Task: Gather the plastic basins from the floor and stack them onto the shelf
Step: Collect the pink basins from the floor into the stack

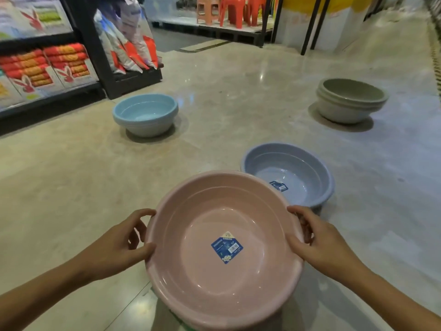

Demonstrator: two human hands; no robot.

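Note:
A pink plastic basin (191,271) with a blue label inside is held above the floor in front of me. My left hand (124,242) grips its left rim, thumb on the inside edge. My right hand (317,237) grips the right rim the same way. More pink rims show under it, so it looks like a nested stack. On the floor just beyond sits a lavender-blue basin (310,168). Farther off stand a light blue basin stack (145,113) at the left and a grey-beige basin stack (350,101) at the right.
A black shelf unit (95,58) with boxed goods lines the left side, and white-orange sacks (128,46) lean at its end. Orange plastic stools (231,8) stand on a platform at the back. Black posts (310,25) rise at the back right. Glossy tiled floor (238,91) lies between.

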